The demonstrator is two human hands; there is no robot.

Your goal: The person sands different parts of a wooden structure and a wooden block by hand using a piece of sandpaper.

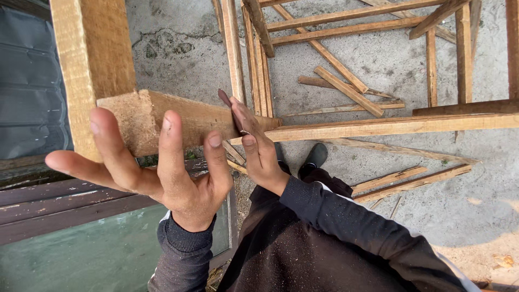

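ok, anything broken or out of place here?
Yes: loose wood slats lie scattered at odd angles on the concrete floor. The short crosspiece between both hands has a rough, chipped end. The cracked patch of concrete looks damaged.

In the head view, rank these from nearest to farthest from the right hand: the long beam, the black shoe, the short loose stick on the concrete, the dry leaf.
From the right hand:
1. Long beam: touching the fingers, running off to the right.
2. Black shoe: just right of the hand, on the ground below.
3. Short loose stick: up and to the right, on the concrete.
4. Dry leaf: far lower right corner.
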